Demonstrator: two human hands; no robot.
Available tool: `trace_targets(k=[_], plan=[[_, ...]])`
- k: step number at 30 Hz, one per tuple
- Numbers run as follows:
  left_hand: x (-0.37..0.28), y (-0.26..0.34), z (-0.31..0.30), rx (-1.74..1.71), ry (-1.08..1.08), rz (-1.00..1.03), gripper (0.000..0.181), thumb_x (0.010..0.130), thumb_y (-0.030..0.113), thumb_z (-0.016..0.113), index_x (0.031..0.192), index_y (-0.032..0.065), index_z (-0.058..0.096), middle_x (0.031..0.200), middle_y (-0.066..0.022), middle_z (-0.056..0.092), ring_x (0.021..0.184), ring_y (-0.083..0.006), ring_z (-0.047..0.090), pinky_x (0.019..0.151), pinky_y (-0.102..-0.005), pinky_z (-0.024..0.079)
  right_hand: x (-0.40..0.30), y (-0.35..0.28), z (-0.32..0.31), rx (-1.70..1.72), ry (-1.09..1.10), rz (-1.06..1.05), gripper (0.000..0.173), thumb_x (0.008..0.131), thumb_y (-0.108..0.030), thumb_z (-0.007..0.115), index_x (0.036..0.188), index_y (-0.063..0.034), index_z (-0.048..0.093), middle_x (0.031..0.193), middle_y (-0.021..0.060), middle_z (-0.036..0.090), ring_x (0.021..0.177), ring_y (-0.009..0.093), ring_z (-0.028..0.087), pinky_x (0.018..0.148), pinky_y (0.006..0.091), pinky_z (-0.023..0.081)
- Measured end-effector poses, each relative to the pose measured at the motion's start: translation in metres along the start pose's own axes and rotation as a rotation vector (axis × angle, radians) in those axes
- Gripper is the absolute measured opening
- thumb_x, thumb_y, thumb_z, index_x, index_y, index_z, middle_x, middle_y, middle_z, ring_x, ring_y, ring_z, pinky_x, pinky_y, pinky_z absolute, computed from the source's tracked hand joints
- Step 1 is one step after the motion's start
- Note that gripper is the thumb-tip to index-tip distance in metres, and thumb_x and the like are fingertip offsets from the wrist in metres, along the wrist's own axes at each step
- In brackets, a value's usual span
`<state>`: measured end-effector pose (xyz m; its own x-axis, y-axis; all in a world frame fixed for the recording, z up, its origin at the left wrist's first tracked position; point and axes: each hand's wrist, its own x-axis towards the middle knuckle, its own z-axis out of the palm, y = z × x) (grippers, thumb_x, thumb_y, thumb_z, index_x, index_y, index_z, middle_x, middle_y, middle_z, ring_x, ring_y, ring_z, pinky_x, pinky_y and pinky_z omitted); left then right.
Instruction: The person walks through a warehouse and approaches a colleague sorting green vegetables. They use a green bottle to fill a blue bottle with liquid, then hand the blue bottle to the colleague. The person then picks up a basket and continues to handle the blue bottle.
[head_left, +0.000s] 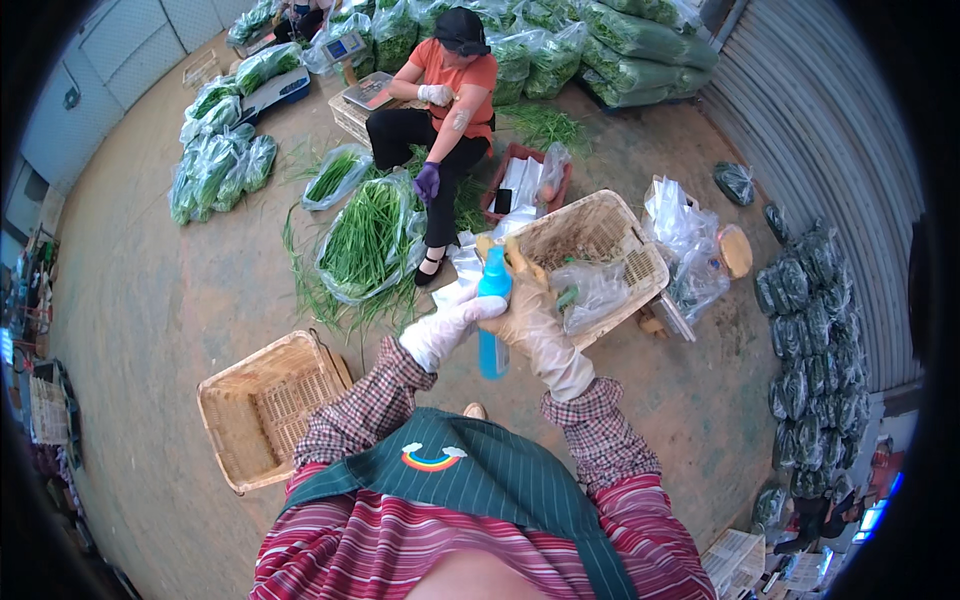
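Observation:
A translucent blue plastic bottle (493, 360) with a bright blue top is upright between my hands, in front of my chest. My left hand (450, 326), in a thin white glove, grips it at the neck with the thumb lying across it. From the right, my right hand (529, 311) holds the same bottle, wearing a clear glove over a yellowish one. Its yellowish fingertips rise beside and behind the bottle's top. Part of the bottle's middle is hidden by the thumbs.
A dirty plastic crate (607, 217) holding clear bags stands just beyond my right hand. Another crate (277, 409) lies at left. Ahead sits a gloved co-worker (457, 90) beside an open bag of green stalks (371, 240). Bagged vegetables (814, 352) line the right wall.

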<state>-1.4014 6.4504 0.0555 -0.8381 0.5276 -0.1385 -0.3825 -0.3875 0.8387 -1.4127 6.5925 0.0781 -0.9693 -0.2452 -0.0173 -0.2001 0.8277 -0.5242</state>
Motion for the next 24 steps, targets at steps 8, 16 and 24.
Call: trace_targets(k=[8, 16, 24], plan=[[0.008, 0.007, -0.013, -0.021, -0.014, 0.188, 0.052, 0.07, 0.028, 0.069, 0.113, 0.0042, 0.052, 0.099, -0.0095, 0.059, 0.092, -0.0203, 0.057, 0.085, -0.0353, 0.045, -0.038, 0.06, -0.013, 0.891, 0.067, -0.001, 0.097, 0.069, -0.039, 0.077, 0.143, -0.0099, 0.023, 0.145, 0.0143, 0.026, 0.132, 0.033, 0.03, 0.104, 0.0415, 0.031], [0.012, 0.0, 0.027, -0.09, -0.099, 0.251, 0.05, 0.067, 0.013, 0.072, 0.111, 0.0093, 0.048, 0.095, -0.0091, 0.059, 0.09, -0.0237, 0.059, 0.081, -0.0368, 0.047, -0.069, 0.051, 0.07, 1.768, -0.286, 0.508, 0.042, 0.087, -0.048, 0.047, 0.105, -0.0104, 0.054, 0.095, 0.0107, 0.057, 0.092, 0.024, 0.054, 0.076, 0.0369, 0.047], [0.005, 0.003, 0.043, -0.053, -0.068, 0.308, 0.056, 0.076, 0.051, 0.062, 0.105, 0.0037, 0.051, 0.089, -0.0094, 0.058, 0.085, -0.0221, 0.058, 0.081, -0.0354, 0.046, -0.066, 0.037, 0.081, 2.083, -0.1, 0.759, 0.041, 0.087, -0.048, 0.044, 0.093, -0.0093, 0.055, 0.073, 0.0044, 0.051, 0.062, 0.015, 0.046, 0.055, 0.027, 0.037]])
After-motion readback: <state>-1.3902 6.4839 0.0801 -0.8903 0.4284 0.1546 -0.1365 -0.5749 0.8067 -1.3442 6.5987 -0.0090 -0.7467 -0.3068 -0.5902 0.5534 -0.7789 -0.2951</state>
